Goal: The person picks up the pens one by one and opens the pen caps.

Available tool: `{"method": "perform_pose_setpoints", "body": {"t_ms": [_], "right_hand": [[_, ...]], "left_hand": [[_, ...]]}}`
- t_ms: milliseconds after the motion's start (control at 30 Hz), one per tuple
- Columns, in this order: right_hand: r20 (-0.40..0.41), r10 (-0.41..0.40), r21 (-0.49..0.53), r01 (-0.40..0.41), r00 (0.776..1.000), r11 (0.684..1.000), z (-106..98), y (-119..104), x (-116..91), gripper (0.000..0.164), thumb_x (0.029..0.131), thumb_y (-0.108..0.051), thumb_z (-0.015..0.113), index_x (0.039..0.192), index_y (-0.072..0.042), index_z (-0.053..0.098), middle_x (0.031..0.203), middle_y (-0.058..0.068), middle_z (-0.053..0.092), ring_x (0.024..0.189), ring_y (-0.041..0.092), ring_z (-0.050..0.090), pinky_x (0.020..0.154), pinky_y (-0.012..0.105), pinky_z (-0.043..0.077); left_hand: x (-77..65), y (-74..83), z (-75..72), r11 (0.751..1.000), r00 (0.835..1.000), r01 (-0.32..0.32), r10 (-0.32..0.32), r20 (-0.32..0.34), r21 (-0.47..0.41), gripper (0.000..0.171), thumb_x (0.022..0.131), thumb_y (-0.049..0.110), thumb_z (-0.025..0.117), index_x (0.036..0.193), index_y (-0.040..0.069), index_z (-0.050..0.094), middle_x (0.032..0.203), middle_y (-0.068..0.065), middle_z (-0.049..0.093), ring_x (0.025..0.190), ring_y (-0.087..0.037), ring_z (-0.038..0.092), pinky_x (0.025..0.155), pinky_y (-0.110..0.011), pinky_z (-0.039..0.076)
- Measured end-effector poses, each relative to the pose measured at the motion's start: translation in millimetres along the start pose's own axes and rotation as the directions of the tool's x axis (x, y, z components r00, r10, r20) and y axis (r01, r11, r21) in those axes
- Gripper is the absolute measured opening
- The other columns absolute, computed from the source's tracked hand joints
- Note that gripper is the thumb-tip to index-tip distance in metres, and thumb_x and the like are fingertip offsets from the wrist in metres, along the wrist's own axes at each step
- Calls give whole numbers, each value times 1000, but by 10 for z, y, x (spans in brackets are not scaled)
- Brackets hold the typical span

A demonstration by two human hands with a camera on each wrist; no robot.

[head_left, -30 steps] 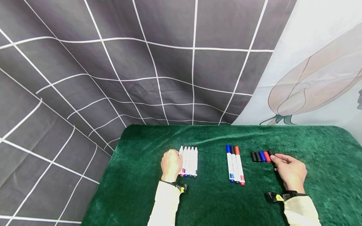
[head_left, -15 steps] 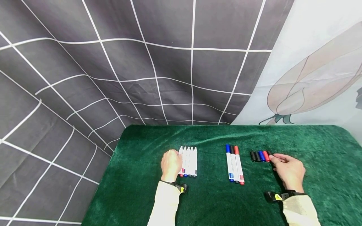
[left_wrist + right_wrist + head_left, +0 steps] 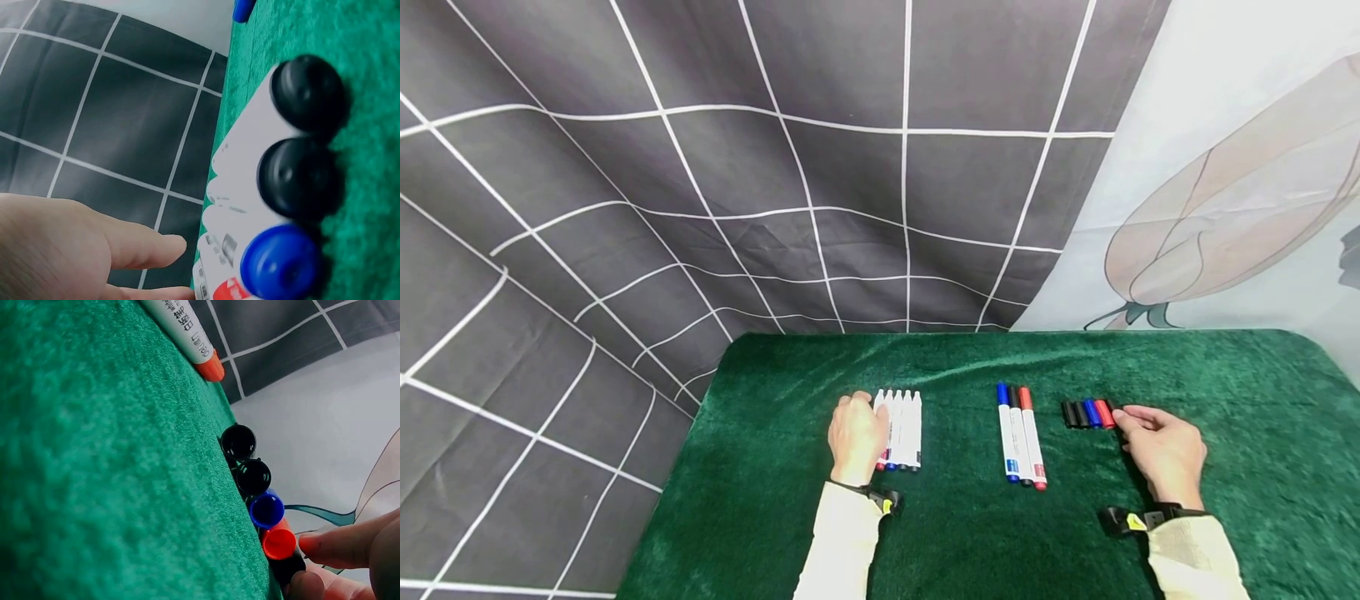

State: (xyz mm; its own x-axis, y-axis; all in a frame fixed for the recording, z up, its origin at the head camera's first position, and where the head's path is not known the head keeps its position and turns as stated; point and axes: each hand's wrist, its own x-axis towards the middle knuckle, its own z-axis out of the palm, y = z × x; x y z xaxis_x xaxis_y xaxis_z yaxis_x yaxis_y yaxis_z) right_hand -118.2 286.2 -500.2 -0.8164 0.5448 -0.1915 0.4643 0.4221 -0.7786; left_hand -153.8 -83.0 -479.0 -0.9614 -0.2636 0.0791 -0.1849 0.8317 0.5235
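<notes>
Several uncapped white markers [image 3: 907, 429] lie side by side on the green cloth, tips away from me. My left hand [image 3: 857, 433] is at the left end of this row. In the left wrist view its thumb [image 3: 147, 244] is straight and apart from the black and blue marker ends; its other fingers are mostly out of view. My right hand [image 3: 1165, 450] is at the right end of a row of loose caps, black, blue [image 3: 267, 509] and red [image 3: 279, 542]. Its fingertips pinch the last black cap [image 3: 286, 567], which they partly hide.
Three capped markers, blue [image 3: 1006, 433], black [image 3: 1019, 433] and red [image 3: 1033, 437], lie between the two rows. Green cloth [image 3: 955, 533] covers the table. A grey curtain with white lines [image 3: 850, 167] hangs behind, beside a pale printed one [image 3: 1210, 208].
My left hand has shifted slightly right, and its fingers have loosened beside the leftmost marker. My right hand stays at the last black cap. The head view has drifted slightly.
</notes>
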Motion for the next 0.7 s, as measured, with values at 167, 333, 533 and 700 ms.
{"method": "perform_pose_setpoints", "body": {"t_ms": [167, 333, 533, 700], "right_hand": [[-26, 1, 30, 0, 1000, 1000, 15, -6, 2, 47, 97, -33, 63, 126, 3, 65, 74, -12, 69, 52, 0, 59, 50, 23, 46], [-58, 4, 50, -1, 998, 999, 18, -13, -5, 45, 97, -33, 62, 127, 1, 66, 69, -21, 62, 51, -1, 59, 50, 21, 45], [-114, -8, -4, 7, 993, 1000, 28, -35, -3, 44, 95, -36, 63, 126, -6, 69, 67, -27, 57, 65, -2, 52, 67, 26, 39], [-144, -41, -13, 39, 989, 999, 52, -48, -11, 42, 94, -35, 65, 125, -7, 70, 67, -28, 55, 78, 5, 50, 73, 29, 35]], "left_hand": [[-23, 57, 18, 999, 996, -43, 41, -85, -13, 34, 90, 23, 72, 114, 0, 70, 113, -22, 63, 105, -38, 59, 87, -52, 47], [-45, 128, 70, 993, 983, -113, 109, -150, -20, 33, 89, 24, 72, 114, 2, 70, 111, -19, 63, 105, -36, 58, 87, -50, 45], [-114, 231, 136, 979, 961, -202, 198, -193, -2, 32, 86, 25, 75, 111, 4, 72, 105, -16, 65, 100, -35, 60, 83, -50, 45], [-205, 323, 227, 957, 935, -291, 284, -214, 1, 30, 84, 24, 78, 108, 7, 72, 100, -13, 65, 96, -32, 60, 81, -48, 45]]}}
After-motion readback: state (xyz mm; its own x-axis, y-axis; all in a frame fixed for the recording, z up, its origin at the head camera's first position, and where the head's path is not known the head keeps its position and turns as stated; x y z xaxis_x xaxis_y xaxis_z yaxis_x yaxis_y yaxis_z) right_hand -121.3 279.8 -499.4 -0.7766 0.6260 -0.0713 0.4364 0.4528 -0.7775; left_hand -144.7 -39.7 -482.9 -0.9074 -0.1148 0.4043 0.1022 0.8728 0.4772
